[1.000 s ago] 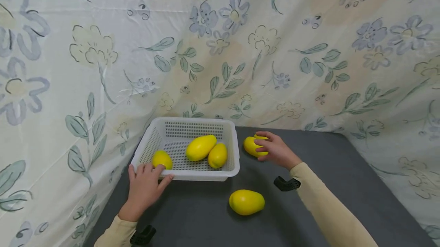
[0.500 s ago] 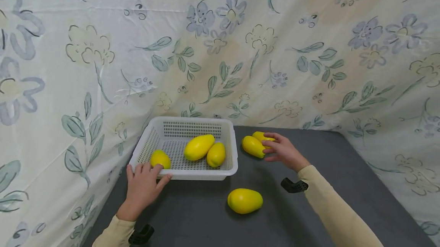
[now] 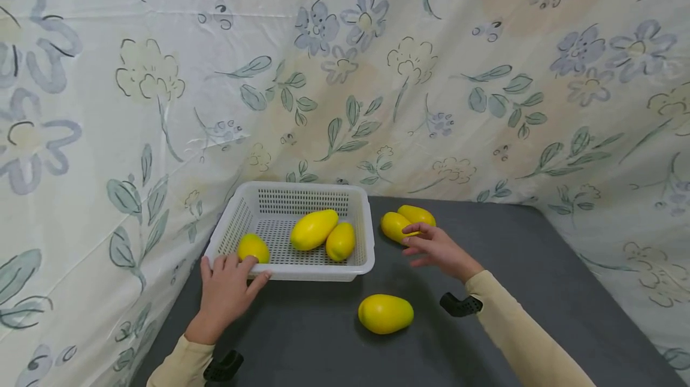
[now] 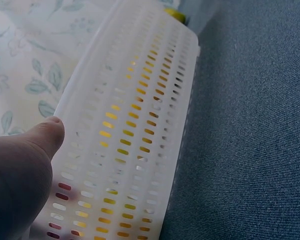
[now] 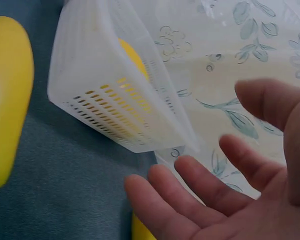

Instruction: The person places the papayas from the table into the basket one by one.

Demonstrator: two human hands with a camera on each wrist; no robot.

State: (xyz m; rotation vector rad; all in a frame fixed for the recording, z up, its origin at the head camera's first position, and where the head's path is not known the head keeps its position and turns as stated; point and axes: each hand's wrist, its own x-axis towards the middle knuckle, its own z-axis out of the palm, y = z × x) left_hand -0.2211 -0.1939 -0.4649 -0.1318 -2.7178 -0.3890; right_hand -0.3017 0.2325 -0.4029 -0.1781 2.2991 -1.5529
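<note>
My left hand [image 3: 226,291] grips the near rim of a white perforated plastic basket [image 3: 318,273], thumb outside and fingers over the edge. The thumb [image 4: 47,135] presses on the basket wall [image 4: 155,115] in the left wrist view. In the basket lie a yellow mango [image 3: 253,248] near that hand and two more at the right, a large mango [image 3: 314,230] and a smaller mango [image 3: 341,242]. My right hand [image 3: 439,253] hovers with fingers spread and holds nothing; its fingertips overlap a mango [image 3: 395,226] on the table. Another mango [image 3: 417,215] lies behind that one.
A single mango [image 3: 385,314] lies on the dark grey tabletop [image 3: 302,339], in front of the basket's right end. Floral cloth [image 3: 334,87] hangs behind the table and along both sides.
My right hand has drawn back toward me from the two mangoes beside the basket, leaving more of them visible. The left hand keeps its hold on the rim; the mangoes stay put.
</note>
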